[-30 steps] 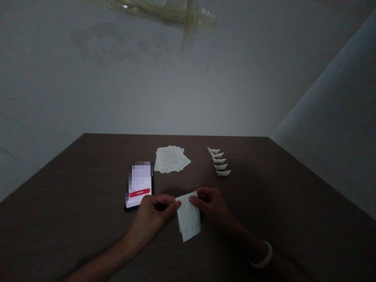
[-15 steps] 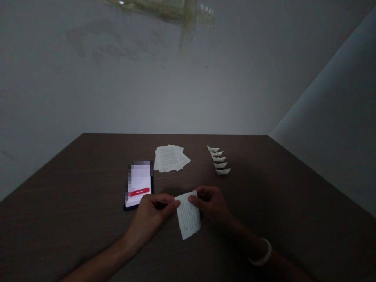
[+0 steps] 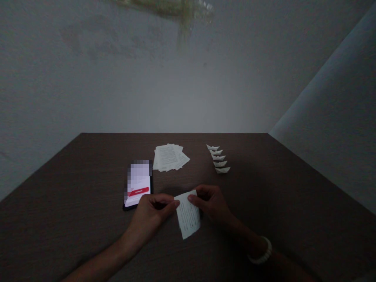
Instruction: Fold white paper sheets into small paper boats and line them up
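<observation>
A small printed sheet of paper (image 3: 188,217) is held above the table between my two hands, its lower end hanging toward me and its right side slightly curled. My left hand (image 3: 154,209) pinches the upper left corner between thumb and fingers. At the upper right corner, my right hand (image 3: 210,201) grips the paper with the thumb on the printed face and the fingers behind, partly hidden. A white beaded bracelet (image 3: 262,252) circles my right wrist.
Beyond my left hand lies a phone (image 3: 138,182) with a lit screen. Behind it rests a fanned stack of printed papers (image 3: 169,157). Several folded paper boats (image 3: 220,158) stand in a row at the right. The brown table (image 3: 96,164) meets a stained wall (image 3: 176,90).
Both hands keep their pinch on the paper and have hardly moved. The view has shifted very slightly; the phone, stack and boats stay where they were on the table.
</observation>
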`<state>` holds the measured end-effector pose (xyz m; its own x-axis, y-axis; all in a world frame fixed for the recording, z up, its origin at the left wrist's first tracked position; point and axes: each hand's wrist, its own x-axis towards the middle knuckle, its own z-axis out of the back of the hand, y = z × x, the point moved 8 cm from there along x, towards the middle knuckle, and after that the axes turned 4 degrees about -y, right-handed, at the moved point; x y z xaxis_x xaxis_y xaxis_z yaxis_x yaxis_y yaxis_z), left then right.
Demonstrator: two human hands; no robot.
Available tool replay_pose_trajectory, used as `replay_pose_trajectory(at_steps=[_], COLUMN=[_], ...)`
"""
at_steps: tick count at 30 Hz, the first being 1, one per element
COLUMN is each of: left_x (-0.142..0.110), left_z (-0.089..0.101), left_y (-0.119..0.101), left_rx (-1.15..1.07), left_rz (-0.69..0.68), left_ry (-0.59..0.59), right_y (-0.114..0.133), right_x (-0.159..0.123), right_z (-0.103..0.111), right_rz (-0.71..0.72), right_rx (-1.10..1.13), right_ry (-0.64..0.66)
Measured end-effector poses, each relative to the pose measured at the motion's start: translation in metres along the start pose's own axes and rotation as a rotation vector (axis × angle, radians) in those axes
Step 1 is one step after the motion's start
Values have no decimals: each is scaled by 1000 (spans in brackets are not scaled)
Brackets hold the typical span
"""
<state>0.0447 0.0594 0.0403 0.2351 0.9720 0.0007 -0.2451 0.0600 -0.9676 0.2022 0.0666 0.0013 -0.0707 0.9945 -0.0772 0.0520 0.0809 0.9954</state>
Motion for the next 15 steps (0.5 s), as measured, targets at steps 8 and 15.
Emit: replay_pose_trajectory(at_steps=[8,15], left_x=[-1,-3], left_z=[1,0], left_y=[3,7], left_rx=[11,-2], left_rz=[75,107], left_ry=[-10,0], right_y=[0,0], right_x=[0,0], right_z=[-1,-1], right_rz=[-12,-5], right_rx=[9,-11], right_ry=[-3,-8])
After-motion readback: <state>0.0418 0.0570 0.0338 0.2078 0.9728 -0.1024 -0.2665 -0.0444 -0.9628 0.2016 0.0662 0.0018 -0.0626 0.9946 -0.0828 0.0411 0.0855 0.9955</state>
